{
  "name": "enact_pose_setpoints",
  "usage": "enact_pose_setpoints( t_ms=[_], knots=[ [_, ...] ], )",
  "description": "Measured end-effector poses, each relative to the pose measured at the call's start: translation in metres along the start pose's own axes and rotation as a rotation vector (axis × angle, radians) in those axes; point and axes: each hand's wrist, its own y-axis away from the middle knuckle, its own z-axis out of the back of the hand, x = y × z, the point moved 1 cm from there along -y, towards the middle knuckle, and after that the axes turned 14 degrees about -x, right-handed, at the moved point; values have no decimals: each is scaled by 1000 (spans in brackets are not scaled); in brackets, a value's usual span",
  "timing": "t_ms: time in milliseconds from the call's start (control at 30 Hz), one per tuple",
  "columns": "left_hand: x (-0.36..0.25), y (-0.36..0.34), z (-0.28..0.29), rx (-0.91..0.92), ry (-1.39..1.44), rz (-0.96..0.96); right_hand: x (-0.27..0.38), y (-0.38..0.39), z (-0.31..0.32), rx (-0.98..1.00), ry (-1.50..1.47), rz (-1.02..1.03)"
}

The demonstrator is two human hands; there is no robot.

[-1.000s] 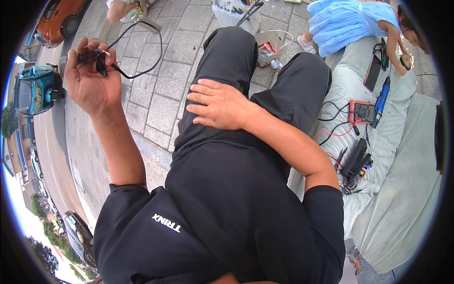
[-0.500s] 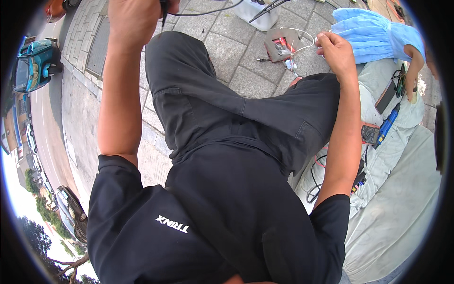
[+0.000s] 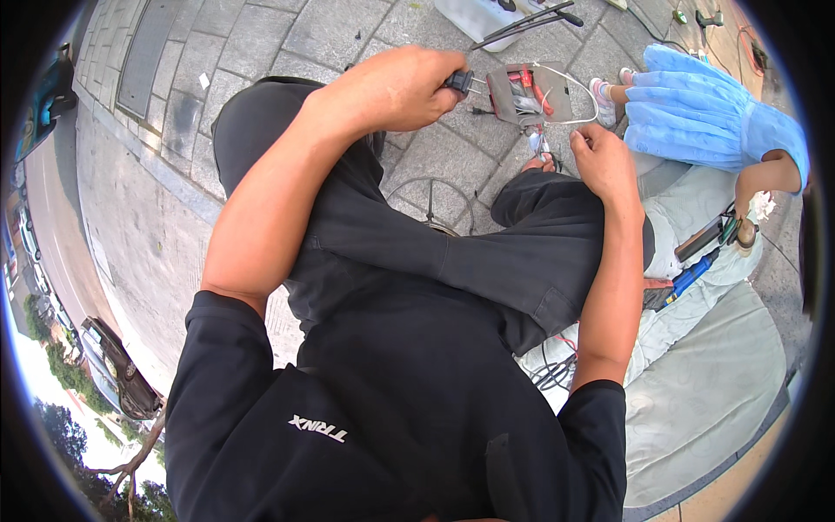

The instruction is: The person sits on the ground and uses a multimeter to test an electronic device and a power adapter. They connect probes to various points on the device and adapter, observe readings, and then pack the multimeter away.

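Observation:
My left hand (image 3: 404, 87) is closed around a black two-pin plug (image 3: 461, 81), its bare prongs pointing right toward an open grey case (image 3: 497, 94). Inside that case lie tools with red handles (image 3: 537, 90). A white cable (image 3: 594, 94) arcs out of the case and curves back close to my right fingertips. Thumb and fingers of my right hand (image 3: 604, 161) are pinched together above my knee; whatever is between them is hidden. Just below the case sits a small pale bundle of parts (image 3: 534, 135), near my foot.
A translucent tub (image 3: 474, 19) with black rods (image 3: 526, 26) stands beyond the case. At right, a person in a blue dress (image 3: 696, 109) reaches toward a pale cloth (image 3: 696, 348). On the cloth lie a blue tool (image 3: 691, 278) and black wires (image 3: 552, 370). A road with cars runs along the left.
My left hand has come down and right from the upper left, bringing the plug beside the case. My right hand has dropped lower, below the white cable's loop. The whole view has shifted.

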Motion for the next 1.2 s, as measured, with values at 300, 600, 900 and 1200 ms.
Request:
enact_pose_setpoints(
  t_ms=[300, 600, 900, 1200],
  knots=[
    [15, 4, -2, 47, -40, 13, 5, -15, -6, 42, 43, 18],
    [11, 14, 10, 37, -138, 65, 18, 0, 5, 41, -10, 40],
    [13, 18, 10, 16, -84, 73, 20, 18, 18, 59, -14, 43],
    [-18, 19, 18, 64, 163, 142, 23, 34, 20, -39, -428, 137]
  ],
)
